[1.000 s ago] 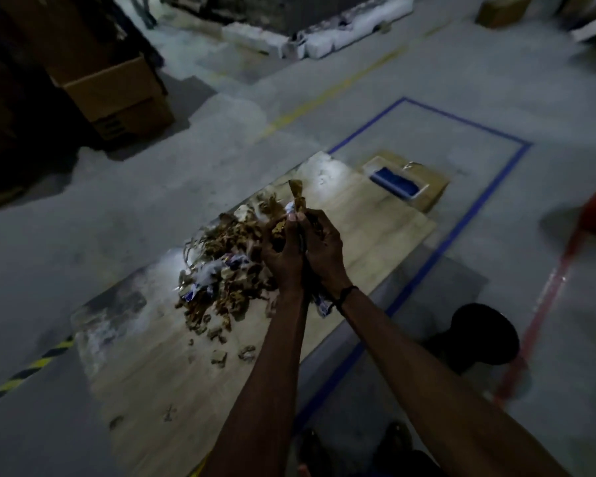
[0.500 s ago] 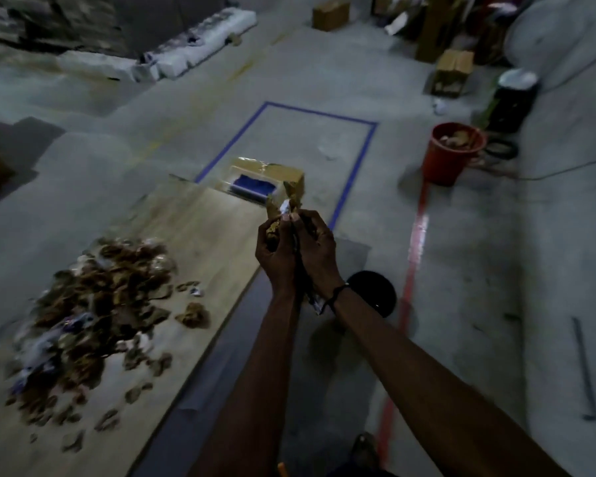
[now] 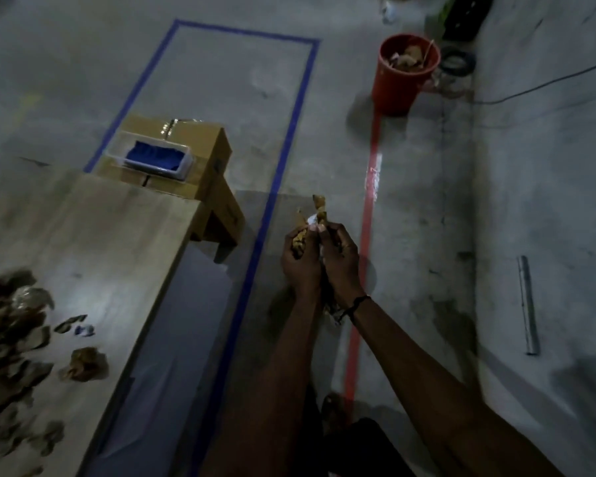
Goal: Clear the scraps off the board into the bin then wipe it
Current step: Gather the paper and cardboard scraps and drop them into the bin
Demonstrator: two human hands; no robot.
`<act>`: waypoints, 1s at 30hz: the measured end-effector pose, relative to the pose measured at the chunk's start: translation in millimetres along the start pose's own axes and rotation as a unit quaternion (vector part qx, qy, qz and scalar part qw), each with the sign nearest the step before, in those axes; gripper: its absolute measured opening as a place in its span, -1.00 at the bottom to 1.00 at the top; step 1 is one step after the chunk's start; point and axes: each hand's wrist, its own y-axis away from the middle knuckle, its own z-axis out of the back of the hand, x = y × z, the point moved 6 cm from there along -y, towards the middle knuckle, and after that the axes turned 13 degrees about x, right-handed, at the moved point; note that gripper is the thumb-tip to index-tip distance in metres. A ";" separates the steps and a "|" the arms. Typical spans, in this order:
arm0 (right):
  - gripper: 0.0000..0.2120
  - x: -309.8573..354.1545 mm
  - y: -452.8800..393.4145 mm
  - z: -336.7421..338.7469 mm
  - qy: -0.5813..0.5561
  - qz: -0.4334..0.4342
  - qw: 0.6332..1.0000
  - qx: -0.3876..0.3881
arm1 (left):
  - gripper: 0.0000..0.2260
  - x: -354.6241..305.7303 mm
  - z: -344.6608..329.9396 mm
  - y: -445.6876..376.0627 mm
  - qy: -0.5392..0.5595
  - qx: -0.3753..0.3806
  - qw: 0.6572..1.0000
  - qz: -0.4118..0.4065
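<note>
Together, the person's left hand (image 3: 301, 261) and right hand (image 3: 339, 261) are cupped palm to palm, their grip pressed round a handful of brown and white crumpled paper scraps (image 3: 319, 213) that pokes out above the fingertips. A thin dark band (image 3: 356, 304) circles the right wrist. The hands are held above the grey concrete floor (image 3: 427, 201), to the right of the board and just left of a red tape line (image 3: 363, 256) that runs toward the round red plastic bin (image 3: 401, 82). That bin stands well apart from the hands, at the far end of the line, with brownish scraps already inside it.

Left of the hands lies the long pale wooden board (image 3: 117, 242), flat on the floor. A loose heap of brown scraps (image 3: 11, 335) sits at its left edge, with a single crumpled brown piece (image 3: 85, 364) and a few small bits beside it. At the board's far end stands a brown cardboard box (image 3: 203, 156) carrying a clear plastic tray with a folded blue cloth (image 3: 155, 158) in it. A blue tape rectangle (image 3: 289, 132) frames the floor around the box. A grey metal bar (image 3: 527, 304) lies on the floor to the far right.
</note>
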 end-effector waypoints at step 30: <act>-0.63 -558.9 -295.3 93.6 0.065 -0.096 0.993 0.016 | -0.84 573.3 10.5 -254.1 -0.173 -0.060 0.974 0.135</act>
